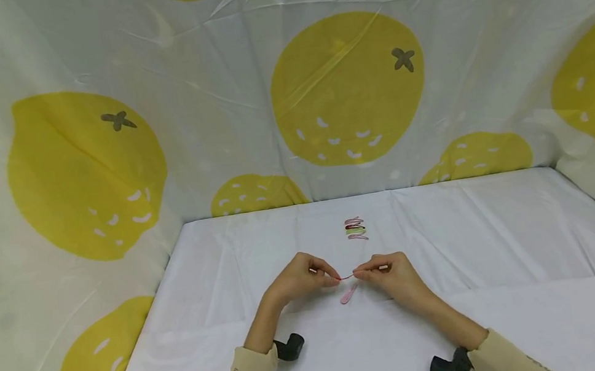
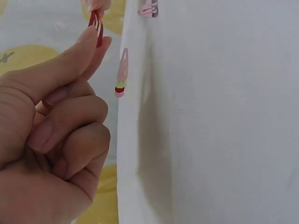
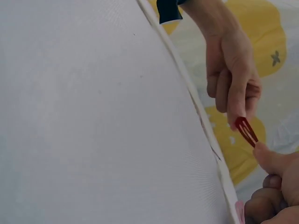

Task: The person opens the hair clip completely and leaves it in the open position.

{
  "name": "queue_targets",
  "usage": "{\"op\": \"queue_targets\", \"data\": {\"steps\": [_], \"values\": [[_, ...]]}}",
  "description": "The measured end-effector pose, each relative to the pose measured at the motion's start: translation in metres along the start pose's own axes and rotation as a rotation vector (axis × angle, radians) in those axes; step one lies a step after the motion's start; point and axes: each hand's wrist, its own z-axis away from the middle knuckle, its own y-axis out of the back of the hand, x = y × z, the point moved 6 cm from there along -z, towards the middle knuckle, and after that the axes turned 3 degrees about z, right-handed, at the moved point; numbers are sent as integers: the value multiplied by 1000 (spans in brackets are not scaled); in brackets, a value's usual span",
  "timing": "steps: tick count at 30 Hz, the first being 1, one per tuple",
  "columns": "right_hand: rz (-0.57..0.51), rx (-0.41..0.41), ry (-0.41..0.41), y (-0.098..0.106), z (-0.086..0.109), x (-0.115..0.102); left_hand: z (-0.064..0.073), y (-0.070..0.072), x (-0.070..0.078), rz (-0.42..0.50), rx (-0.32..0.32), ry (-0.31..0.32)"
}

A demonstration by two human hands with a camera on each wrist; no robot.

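A red snap hair clip [image 3: 246, 132] is stretched between my two hands above the table. My left hand [image 1: 303, 276] pinches one end between thumb and forefinger, its other fingers curled in toward the palm. At the opposite end, the fingertips of my right hand [image 1: 395, 275] pinch the same clip [image 2: 96, 28]. Its middle shows between the fingertips, while both ends are partly covered by them. Just below, a pink hair clip [image 1: 348, 293] lies on the white cloth.
Farther back on the white-covered table [image 1: 477, 238], several hair clips in pink, dark red and light green [image 1: 355, 228] lie in a close row. A lemon-patterned curtain [image 1: 233, 113] rises behind and to both sides. Black wrist devices [image 1: 291, 347] sit at the sleeves.
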Motion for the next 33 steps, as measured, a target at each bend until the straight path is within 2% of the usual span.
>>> {"op": "queue_targets", "data": {"steps": [5,11,14,18,24,33], "values": [[4,53,14,5,-1,-2,-3,2,1,74,41,-58],[10,115,6,11,-2,-4,-5,0,13,32,169,-180],[7,137,36,13,-2,-8,-6,-2,17,11,212,-228],[5,167,127,14,-2,-14,-6,-5,20,2,241,-237],[44,232,280,12,0,-18,-6,-7,22,-7,242,-214],[64,287,263,15,1,-17,-5,-7,25,-8,229,-251]]}}
